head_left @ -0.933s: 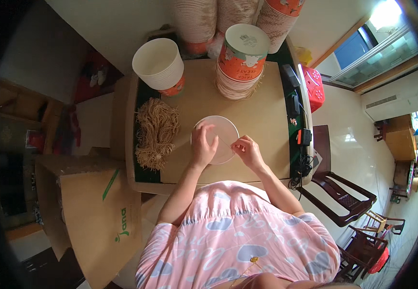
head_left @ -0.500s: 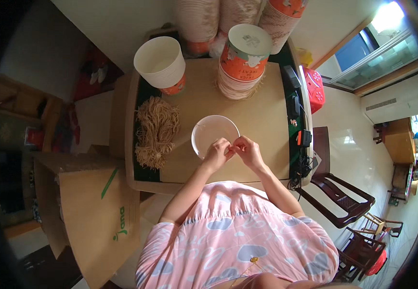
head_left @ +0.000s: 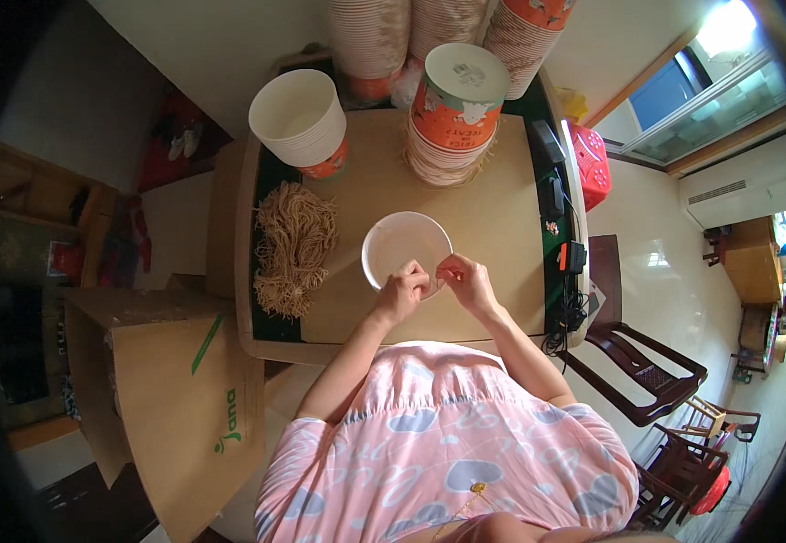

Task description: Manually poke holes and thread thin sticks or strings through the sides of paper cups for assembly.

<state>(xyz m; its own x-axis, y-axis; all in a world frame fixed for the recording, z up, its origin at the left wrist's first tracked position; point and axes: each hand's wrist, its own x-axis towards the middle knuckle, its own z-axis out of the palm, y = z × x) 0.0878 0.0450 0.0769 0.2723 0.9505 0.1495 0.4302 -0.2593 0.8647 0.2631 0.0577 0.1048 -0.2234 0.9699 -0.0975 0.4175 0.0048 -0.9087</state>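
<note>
A white paper bowl stands open on the tan tabletop in front of me. My left hand and my right hand meet at the bowl's near rim, fingers curled and fingertips pinched close together on the edge. Whether something small is between the fingertips is not visible. A pile of dry brown noodles lies to the left of the bowl, apart from both hands.
A stack of white-lined bowls stands at the back left and an upside-down orange stack behind the bowl. Taller cup stacks line the wall. Black devices and cables run along the right edge. A cardboard box stands at the lower left, dark chairs at the right.
My left hand has come back from over the bowl's middle to its near rim. My right hand has shifted from the right rim toward the left hand, so both now meet.
</note>
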